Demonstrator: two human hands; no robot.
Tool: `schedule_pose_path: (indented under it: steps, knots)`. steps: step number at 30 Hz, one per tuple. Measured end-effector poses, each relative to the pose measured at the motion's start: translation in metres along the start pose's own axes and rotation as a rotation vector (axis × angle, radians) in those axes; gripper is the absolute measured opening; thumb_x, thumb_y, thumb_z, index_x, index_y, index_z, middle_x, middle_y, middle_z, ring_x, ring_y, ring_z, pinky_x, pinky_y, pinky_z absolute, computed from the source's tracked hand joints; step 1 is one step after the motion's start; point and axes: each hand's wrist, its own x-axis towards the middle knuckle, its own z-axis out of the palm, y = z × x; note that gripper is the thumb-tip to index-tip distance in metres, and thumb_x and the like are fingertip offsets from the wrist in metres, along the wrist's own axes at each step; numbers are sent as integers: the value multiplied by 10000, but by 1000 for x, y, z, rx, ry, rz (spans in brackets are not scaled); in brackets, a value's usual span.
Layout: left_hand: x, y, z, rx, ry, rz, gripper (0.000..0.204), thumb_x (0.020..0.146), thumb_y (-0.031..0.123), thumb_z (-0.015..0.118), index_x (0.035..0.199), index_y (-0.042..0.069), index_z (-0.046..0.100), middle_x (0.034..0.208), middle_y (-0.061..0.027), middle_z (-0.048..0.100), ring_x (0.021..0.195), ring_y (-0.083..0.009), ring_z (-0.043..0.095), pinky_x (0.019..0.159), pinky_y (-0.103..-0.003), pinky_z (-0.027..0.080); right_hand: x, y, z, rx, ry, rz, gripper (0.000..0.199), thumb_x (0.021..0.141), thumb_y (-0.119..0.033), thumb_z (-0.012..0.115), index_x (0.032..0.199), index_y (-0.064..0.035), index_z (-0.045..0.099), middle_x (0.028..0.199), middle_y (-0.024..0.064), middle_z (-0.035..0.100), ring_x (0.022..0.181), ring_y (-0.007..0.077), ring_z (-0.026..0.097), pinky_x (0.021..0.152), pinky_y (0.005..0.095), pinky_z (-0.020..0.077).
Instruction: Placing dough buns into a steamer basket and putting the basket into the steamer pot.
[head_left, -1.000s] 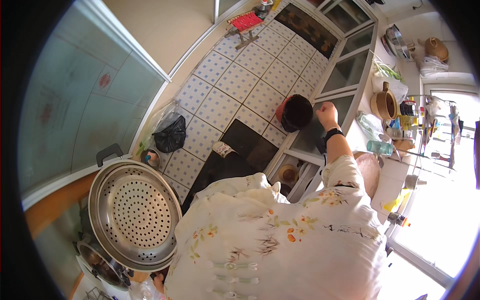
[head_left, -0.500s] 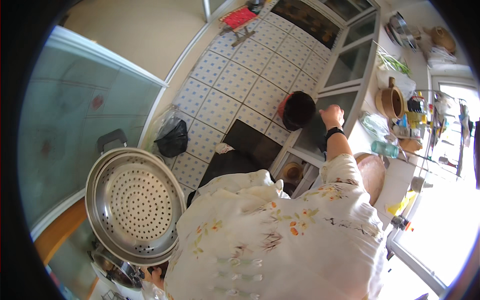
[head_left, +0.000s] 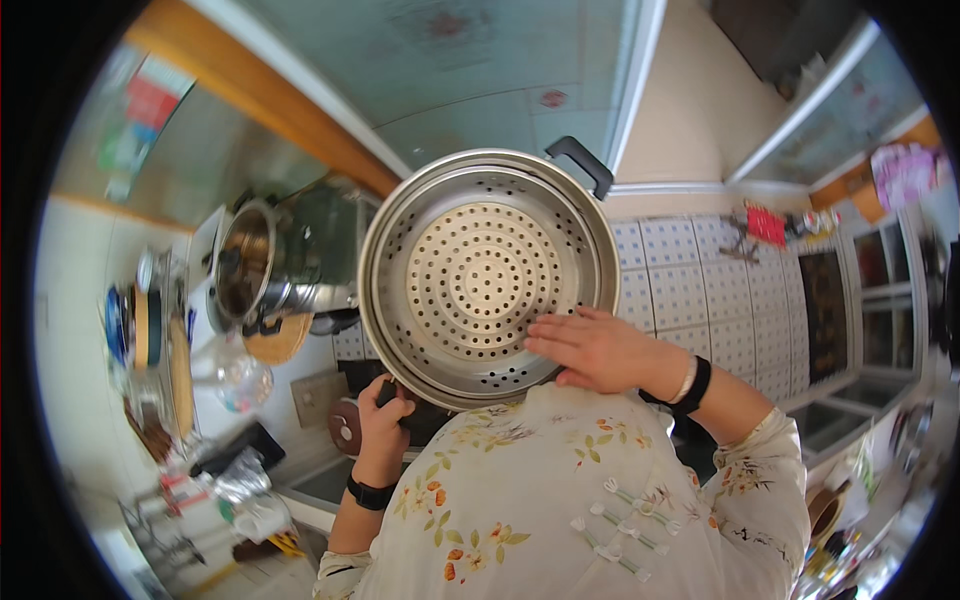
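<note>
The steamer tray (head_left: 488, 275) sits centre, between my hands: my left grip (head_left: 382, 405) on its near handle, my right grip (head_left: 590, 348) flat on its right inner rim. A steel pot (head_left: 262, 272) stands just left of it, a tiled floor (head_left: 690, 290) to its right.

**What the steamer and the blur are keeping out of sight**

The left hand (head_left: 383, 415) is gripping something dark under the steamer tray (head_left: 488, 275), and its rim is covering that grip, so whether it is the tray's lower handle is not showing. The right hand (head_left: 595, 350) is lying over the tray's lower right rim, hiding the holes there. The steel pot (head_left: 255, 270) is smearing into blur, its contents unreadable. Along the worktop's left edge (head_left: 150, 340), the small things are blurring together beyond telling apart.
</note>
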Motion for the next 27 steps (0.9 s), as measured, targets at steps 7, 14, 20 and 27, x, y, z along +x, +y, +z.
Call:
schedule_pose_path:
  steps: [7, 14, 20, 27]
  knots:
    - [-29, -17, -35, -114, 159, 61, 175, 637, -13, 569, 809, -47, 577, 737, 21, 521, 691, -93, 462, 673, -234, 373, 39, 13, 38, -124, -372, -201, 375, 917, -375, 580, 1140, -76, 615, 1230, 87, 610, 1201, 255, 554, 930, 417, 446]
    - [-58, -30, -75, -281, 336, 99, 123, 651, -25, 575, 772, -17, 557, 749, 10, 541, 734, -109, 512, 708, -246, 409, 106, -5, 32, -218, -373, -623, 229, 769, -157, 620, 991, -106, 642, 959, 4, 649, 888, 156, 607, 777, 306, 444]
    - [-93, -56, -127, -451, 485, 99, 99, 685, -30, 565, 782, -17, 581, 761, -6, 570, 710, -100, 496, 675, -238, 390, 205, -64, -34, -67, -122, -633, 191, 685, -82, 622, 873, -83, 657, 856, 36, 652, 773, 214, 606, 689, 355, 476]
    - [-135, -87, -194, -619, 645, 185, 126, 687, -26, 566, 811, -27, 590, 743, -16, 566, 677, -114, 491, 636, -252, 385, 301, -112, -87, 95, 119, -447, 49, 852, -45, 642, 833, -17, 606, 759, 101, 657, 657, 256, 598, 636, 361, 481]
